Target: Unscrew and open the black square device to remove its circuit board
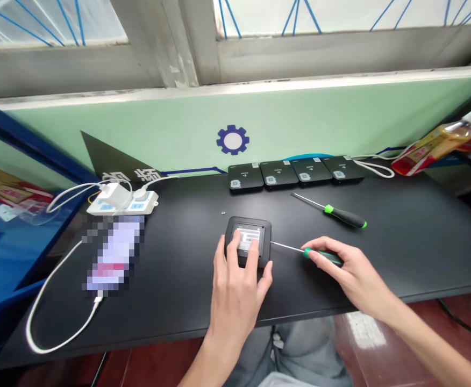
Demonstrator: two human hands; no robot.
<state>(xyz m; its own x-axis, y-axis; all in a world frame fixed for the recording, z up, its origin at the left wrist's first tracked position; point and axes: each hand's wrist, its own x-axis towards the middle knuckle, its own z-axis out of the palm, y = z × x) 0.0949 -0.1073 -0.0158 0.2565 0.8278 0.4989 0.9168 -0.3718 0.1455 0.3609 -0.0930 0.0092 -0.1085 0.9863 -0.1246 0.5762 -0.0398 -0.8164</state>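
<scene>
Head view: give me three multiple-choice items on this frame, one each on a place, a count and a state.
1. Where does the loose green-and-black screwdriver lie?
A) On the power strip
B) On the window sill
C) On the black table

2. How many black devices sit in the row along the wall?
A) Three
B) Four
C) Six

3. What does the right hand hold?
A) A screwdriver
B) A white cable
C) Nothing

Answers:
1. C, it rests on the tabletop.
2. B, four sit side by side.
3. A, the hand closes round its green-and-black handle.
</scene>
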